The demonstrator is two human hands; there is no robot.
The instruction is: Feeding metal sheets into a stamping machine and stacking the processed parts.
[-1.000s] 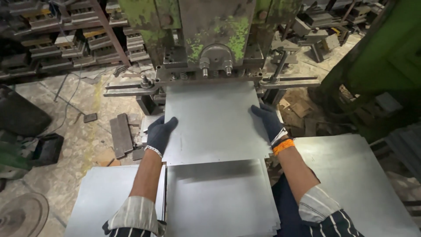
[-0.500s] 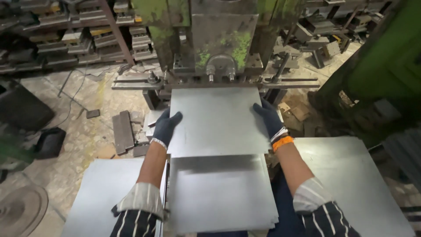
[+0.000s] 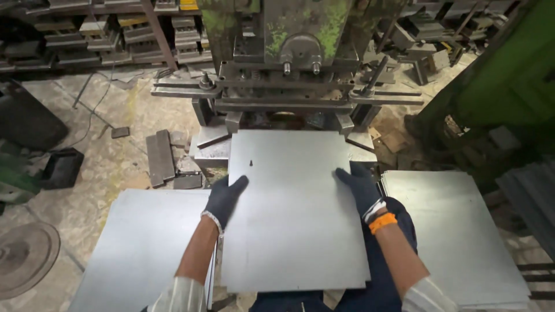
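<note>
— How is the light?
— Dim and even, soft from above. The metal sheet (image 3: 295, 208) catches a pale, dull sheen, brightest near its middle, with no hard glare.
— Shadows?
— Deep under the green press (image 3: 295, 52) and among the shelves (image 3: 87, 34) at the top left; those corners go nearly black.
— Sharpness?
— The centre is fairly crisp. The edges bend slightly and soften, and the floor (image 3: 110, 144) looks a little smeared.
</note>
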